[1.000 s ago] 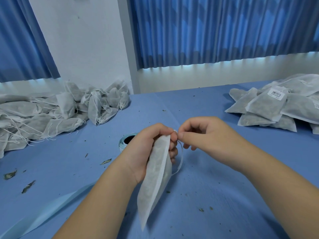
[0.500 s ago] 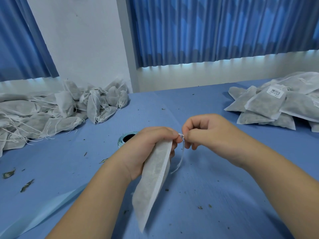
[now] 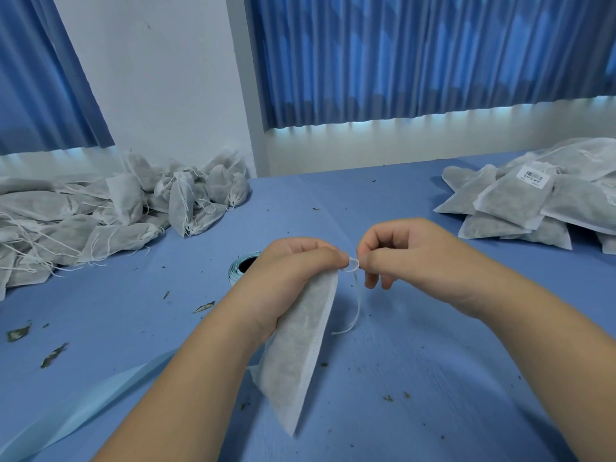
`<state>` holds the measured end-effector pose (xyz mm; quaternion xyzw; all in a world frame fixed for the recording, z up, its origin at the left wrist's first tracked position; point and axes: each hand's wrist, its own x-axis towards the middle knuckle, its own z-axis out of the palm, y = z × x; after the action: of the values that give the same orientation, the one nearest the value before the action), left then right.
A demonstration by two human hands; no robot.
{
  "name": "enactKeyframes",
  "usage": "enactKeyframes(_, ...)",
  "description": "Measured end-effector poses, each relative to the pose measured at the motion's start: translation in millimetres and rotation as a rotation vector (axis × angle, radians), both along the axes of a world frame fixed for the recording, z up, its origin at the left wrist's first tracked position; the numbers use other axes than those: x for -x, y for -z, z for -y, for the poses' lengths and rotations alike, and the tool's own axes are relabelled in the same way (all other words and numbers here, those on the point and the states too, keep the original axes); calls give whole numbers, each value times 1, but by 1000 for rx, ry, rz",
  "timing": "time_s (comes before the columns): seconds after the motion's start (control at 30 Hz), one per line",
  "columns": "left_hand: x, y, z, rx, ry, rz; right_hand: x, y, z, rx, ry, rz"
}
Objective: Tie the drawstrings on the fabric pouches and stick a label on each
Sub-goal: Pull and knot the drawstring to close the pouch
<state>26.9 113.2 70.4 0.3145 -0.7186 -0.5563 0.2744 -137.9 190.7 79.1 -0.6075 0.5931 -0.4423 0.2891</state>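
1. Head view, the grip: the left hand [image 3: 293, 275] is curled round the top of a white fabric pouch [image 3: 300, 355], with thumb and forefinger pressed on its gathered mouth. The right hand [image 3: 413, 258] pinches the thin white drawstring [image 3: 358, 305] between thumb and forefinger, just beside the left fingertips, and its other fingers are curled under.
2. A small loop of the string sits between the two pinches. A loose tail hangs down from it to the right of the pouch.
3. The pouch hangs tilted in the near middle over the blue table [image 3: 433, 378], its lower corner pointing to the near side. Whether that corner touches the cloth cannot be told.
4. A roll of light-blue labels [image 3: 240, 265] lies just beyond the left hand, partly hidden by it. A pale blue strip [image 3: 83, 405] runs across the near left corner.
5. At the far left lies a loose heap of pouches [image 3: 83, 218] with white strings trailing out.
6. At the far right lies a stack of flat pouches [image 3: 513, 208]. One on top bears a barcode label [image 3: 533, 176].
7. Bits of dried leaf [image 3: 20, 331] are scattered over the table, mostly on the near left. Blue curtains [image 3: 400, 61] hang at the far side against a white wall.
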Motion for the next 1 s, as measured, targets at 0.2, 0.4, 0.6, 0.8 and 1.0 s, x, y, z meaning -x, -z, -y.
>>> enactKeyframes(0.2,1,2,2,-14,-55,-53,-3,2,2,42,11,166)
enactKeyframes(0.4,3,4,2,-2,-89,-34,-7,7,6,100,68,228)
enactKeyframes(0.6,5,8,3,78,-122,-9,-8,10,8,134,144,31)
enactKeyframes(0.8,9,11,5,234,-244,-10,-7,11,7,76,180,-55)
enactKeyframes(1.0,9,10,1,355,-243,1,-10,10,6,1,166,-115)
